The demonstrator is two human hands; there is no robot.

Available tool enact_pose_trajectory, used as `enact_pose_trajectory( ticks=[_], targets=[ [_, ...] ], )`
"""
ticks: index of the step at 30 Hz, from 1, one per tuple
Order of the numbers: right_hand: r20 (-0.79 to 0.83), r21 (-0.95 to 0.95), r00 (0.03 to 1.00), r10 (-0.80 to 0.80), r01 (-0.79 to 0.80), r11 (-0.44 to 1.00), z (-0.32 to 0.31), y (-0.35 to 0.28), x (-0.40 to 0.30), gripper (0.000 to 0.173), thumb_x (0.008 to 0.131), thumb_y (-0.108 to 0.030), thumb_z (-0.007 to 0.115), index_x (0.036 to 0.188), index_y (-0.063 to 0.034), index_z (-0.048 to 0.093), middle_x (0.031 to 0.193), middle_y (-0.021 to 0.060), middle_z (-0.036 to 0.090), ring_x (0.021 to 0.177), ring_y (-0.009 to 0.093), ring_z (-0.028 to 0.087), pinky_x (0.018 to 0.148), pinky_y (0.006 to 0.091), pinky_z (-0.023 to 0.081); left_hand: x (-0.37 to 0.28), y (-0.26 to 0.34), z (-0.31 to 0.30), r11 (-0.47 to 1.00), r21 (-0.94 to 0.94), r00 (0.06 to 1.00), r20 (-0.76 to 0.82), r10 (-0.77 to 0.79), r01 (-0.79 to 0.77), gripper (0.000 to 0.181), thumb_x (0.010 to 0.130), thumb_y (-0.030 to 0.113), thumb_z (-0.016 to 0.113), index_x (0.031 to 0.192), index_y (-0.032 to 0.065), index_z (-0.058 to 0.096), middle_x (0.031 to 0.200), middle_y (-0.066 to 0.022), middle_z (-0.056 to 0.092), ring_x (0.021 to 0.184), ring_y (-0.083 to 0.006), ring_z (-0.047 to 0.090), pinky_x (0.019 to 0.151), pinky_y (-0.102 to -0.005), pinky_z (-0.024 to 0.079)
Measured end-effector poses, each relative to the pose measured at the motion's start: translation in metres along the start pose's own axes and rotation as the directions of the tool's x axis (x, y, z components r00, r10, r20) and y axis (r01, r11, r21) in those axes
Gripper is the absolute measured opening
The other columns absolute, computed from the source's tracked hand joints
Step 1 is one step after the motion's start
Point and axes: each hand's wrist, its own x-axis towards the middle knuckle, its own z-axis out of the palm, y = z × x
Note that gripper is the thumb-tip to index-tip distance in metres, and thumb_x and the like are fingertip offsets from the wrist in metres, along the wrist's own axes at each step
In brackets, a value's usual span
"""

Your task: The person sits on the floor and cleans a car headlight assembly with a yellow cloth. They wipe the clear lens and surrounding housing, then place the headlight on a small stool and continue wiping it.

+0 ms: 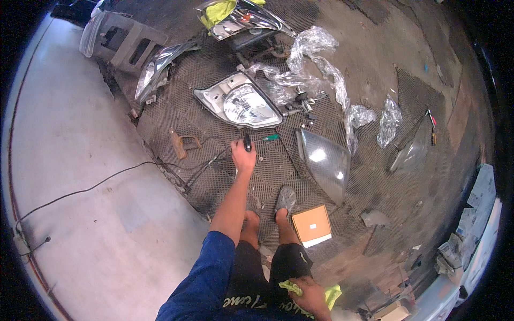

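My left hand reaches forward over the floor mat, its fingers closed around a small black object that I cannot identify. Just beyond it lies an open car headlight housing with its shiny reflector facing up. A screwdriver with a green handle rests right of that hand. Low in the view, by my thigh, my right hand grips a yellow-green cloth. A clear headlight lens is on the mat to the right of my feet.
More headlights stand at the back and left, near a grey plastic crate. Crumpled clear plastic film trails rightward. A cardboard box lies beside my foot. A black cable crosses the pale surface at left.
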Motion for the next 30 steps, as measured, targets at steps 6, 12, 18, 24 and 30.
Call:
enact_pose_trajectory(
  ticks=[6,12,18,24,30],
  targets=[
    [0.004,0.031,1.0,0.006,-0.006,1.0,-0.009,0.004,0.003,0.047,0.079,-0.04,0.075,0.122,-0.0233,0.068,0.115,0.01,0.064,0.1,0.032,0.067,0.086,0.0435,0.054,0.009,0.006,0.002,0.986,0.144,0.991,0.09,-0.101,0.087,0.037,0.086,0.026,0.071,0.104,-0.0038,0.061,0.115,-0.0216,0.049,0.098,-0.0425,0.061,0.087,-0.0491,0.051],
    [0.013,0.056,1.0,0.005,-0.006,0.998,-0.022,-0.003,0.009,0.047,0.08,-0.04,0.074,0.124,-0.0244,0.067,0.116,0.0102,0.064,0.099,0.033,0.067,0.086,0.0443,0.054,0.002,-0.005,0.002,0.991,0.012,0.991,-0.022,0.132,-0.132,0.037,0.086,0.025,0.072,0.105,-0.0038,0.058,0.114,-0.0216,0.049,0.101,-0.0421,0.058,0.088,-0.0489,0.049],
    [0.047,0.055,0.999,0.026,-0.029,0.998,-0.034,-0.011,0.019,0.047,0.079,-0.039,0.075,0.124,-0.0244,0.067,0.116,0.0097,0.063,0.099,0.033,0.067,0.085,0.0451,0.054,0.015,-0.005,-0.001,0.999,0.027,0.997,0.068,0.046,-0.048,0.045,0.083,0.028,0.075,0.109,-0.0042,0.058,0.112,-0.023,0.051,0.102,-0.0424,0.056,0.089,-0.0483,0.047],
    [0.03,0.06,1.0,0.006,-0.007,0.998,-0.053,-0.034,0.036,0.049,0.079,-0.038,0.076,0.124,-0.0231,0.065,0.114,0.0106,0.064,0.1,0.033,0.066,0.087,0.0434,0.054,0.028,-0.031,-0.016,0.986,-0.068,0.988,0.014,0.157,-0.155,0.056,0.082,0.032,0.079,0.117,-0.0051,0.058,0.115,-0.0234,0.05,0.103,-0.0408,0.055,0.09,-0.0463,0.047],
    [-0.049,0.097,0.998,0.041,-0.036,0.995,-0.051,-0.056,0.052,0.043,0.082,-0.027,0.075,0.122,-0.0149,0.064,0.118,0.0146,0.066,0.103,0.038,0.063,0.086,0.0454,0.052,0.064,-0.098,-0.049,0.991,-0.121,0.998,-0.049,0.047,-0.052,0.062,0.079,0.036,0.082,0.119,-0.0045,0.058,0.116,-0.0236,0.056,0.107,-0.0423,0.057,0.091,-0.0479,0.047]
  ],
)
